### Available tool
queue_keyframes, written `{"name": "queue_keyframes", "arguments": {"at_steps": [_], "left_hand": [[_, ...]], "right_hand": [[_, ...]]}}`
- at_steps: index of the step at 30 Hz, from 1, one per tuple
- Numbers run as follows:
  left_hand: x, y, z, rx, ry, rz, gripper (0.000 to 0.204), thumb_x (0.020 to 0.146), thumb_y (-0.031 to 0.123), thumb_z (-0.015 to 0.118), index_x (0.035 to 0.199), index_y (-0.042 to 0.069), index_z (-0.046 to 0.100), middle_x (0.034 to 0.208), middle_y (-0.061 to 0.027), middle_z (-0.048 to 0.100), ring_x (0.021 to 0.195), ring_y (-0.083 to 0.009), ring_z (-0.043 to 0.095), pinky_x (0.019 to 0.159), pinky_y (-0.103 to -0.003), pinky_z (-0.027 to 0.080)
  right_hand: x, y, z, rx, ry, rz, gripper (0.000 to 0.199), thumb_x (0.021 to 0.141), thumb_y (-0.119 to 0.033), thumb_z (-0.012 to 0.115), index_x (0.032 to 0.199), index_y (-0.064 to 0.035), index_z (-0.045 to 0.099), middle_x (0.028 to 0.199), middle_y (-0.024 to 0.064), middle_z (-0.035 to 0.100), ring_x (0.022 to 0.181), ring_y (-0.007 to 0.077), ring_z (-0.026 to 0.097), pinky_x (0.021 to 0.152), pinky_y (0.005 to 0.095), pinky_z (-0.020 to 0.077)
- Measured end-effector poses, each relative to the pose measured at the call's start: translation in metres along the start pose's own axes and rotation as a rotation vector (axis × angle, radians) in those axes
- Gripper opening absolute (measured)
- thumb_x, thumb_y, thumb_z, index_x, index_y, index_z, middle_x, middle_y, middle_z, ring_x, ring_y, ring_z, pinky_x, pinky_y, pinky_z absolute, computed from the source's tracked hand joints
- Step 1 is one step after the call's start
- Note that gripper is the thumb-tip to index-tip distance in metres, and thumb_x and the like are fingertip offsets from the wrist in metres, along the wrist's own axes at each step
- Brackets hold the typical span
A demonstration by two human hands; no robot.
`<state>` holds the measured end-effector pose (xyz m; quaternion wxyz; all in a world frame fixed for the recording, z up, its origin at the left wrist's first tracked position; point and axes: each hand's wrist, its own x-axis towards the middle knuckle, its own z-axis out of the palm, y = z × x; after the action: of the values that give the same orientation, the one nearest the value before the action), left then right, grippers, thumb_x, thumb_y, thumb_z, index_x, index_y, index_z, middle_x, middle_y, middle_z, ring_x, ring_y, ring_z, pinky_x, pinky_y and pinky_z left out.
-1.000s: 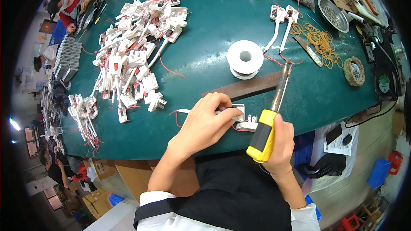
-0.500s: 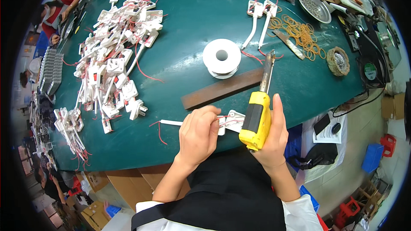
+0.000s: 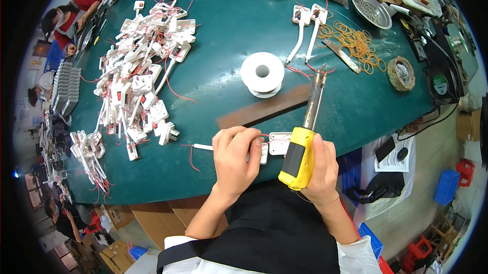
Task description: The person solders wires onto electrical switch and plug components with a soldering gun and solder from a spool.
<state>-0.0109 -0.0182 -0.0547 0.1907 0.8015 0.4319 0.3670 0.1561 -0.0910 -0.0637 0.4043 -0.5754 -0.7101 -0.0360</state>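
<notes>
My right hand (image 3: 321, 172) is wrapped round a yellow and black soldering gun (image 3: 298, 159), its long metal barrel pointing away toward the upper right. My left hand (image 3: 235, 157) is closed over a white plug housing (image 3: 264, 154), which its fingers mostly hide. A short white cable (image 3: 203, 147) with thin red wires at its end sticks out to the left of that hand. Between the hands lies an open white housing half (image 3: 278, 143), partly behind the soldering gun. The gun's tip is away from the housing, over the table.
A large heap of white plugs and cables (image 3: 142, 78) covers the left side, a smaller bundle (image 3: 89, 154) nearer. Ahead are a dark bar (image 3: 264, 107), a white spool (image 3: 262, 73), two wired plugs (image 3: 302, 16), rubber bands (image 3: 351, 40) and a metal bowl (image 3: 372, 10).
The soldering gun has come slightly nearer to me, and my right fingers are more curled. The white housing half between my hands now lies straighter. My left hand keeps its hold.
</notes>
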Motion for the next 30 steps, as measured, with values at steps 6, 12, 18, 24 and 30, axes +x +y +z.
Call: {"name": "queue_keyframes", "arguments": {"at_steps": [6, 12, 18, 24, 30], "left_hand": [[-0.009, 0.002, -0.001, -0.234, -0.023, -0.144, 0.016, 0.073, 0.000, 0.068, 0.086, 0.006, 0.062, 0.085, -0.0053, 0.058, 0.077, -0.0230, 0.054, 0.071, -0.033, 0.040], [-0.008, 0.000, 0.001, -0.257, -0.056, -0.056, 0.015, 0.071, 0.003, 0.069, 0.083, 0.008, 0.062, 0.084, -0.0040, 0.057, 0.079, -0.0224, 0.053, 0.072, -0.034, 0.038], [-0.003, 0.007, 0.004, -0.263, -0.083, -0.081, 0.015, 0.069, 0.004, 0.069, 0.081, 0.008, 0.061, 0.084, -0.0027, 0.056, 0.083, -0.0221, 0.051, 0.076, -0.034, 0.037], [-0.004, 0.010, 0.013, -0.257, -0.092, 0.036, 0.017, 0.069, 0.004, 0.069, 0.083, 0.007, 0.060, 0.098, -0.0039, 0.062, 0.098, -0.0247, 0.057, 0.082, -0.037, 0.041], [-0.004, 0.010, 0.016, -0.230, -0.078, -0.024, 0.016, 0.069, 0.002, 0.068, 0.079, 0.006, 0.056, 0.095, -0.0054, 0.066, 0.096, -0.0268, 0.061, 0.081, -0.037, 0.044]], "right_hand": [[0.002, -0.004, 0.004, 0.044, 0.026, 0.094, 0.084, 0.072, -0.004, 0.078, 0.136, 0.0119, 0.026, 0.093, 0.0198, 0.058, 0.071, 0.0279, 0.057, 0.061, 0.0344, 0.0488], [-0.009, -0.002, 0.007, 0.140, -0.027, 0.197, 0.090, 0.074, -0.001, 0.076, 0.142, 0.0054, 0.017, 0.102, 0.0200, 0.062, 0.088, 0.0256, 0.064, 0.075, 0.0320, 0.0517], [-0.012, -0.004, 0.007, 0.090, -0.048, 0.206, 0.091, 0.076, -0.002, 0.074, 0.143, 0.0043, 0.012, 0.103, 0.0195, 0.063, 0.087, 0.0250, 0.063, 0.075, 0.0322, 0.0512], [-0.014, -0.005, 0.010, 0.052, -0.020, 0.202, 0.088, 0.079, -0.004, 0.072, 0.142, 0.0057, 0.012, 0.101, 0.0176, 0.063, 0.085, 0.0229, 0.062, 0.076, 0.0316, 0.0488], [-0.013, -0.006, 0.006, 0.013, -0.035, 0.224, 0.087, 0.079, -0.004, 0.071, 0.142, 0.0054, 0.012, 0.101, 0.0166, 0.063, 0.085, 0.0214, 0.060, 0.074, 0.0302, 0.0469]]}}
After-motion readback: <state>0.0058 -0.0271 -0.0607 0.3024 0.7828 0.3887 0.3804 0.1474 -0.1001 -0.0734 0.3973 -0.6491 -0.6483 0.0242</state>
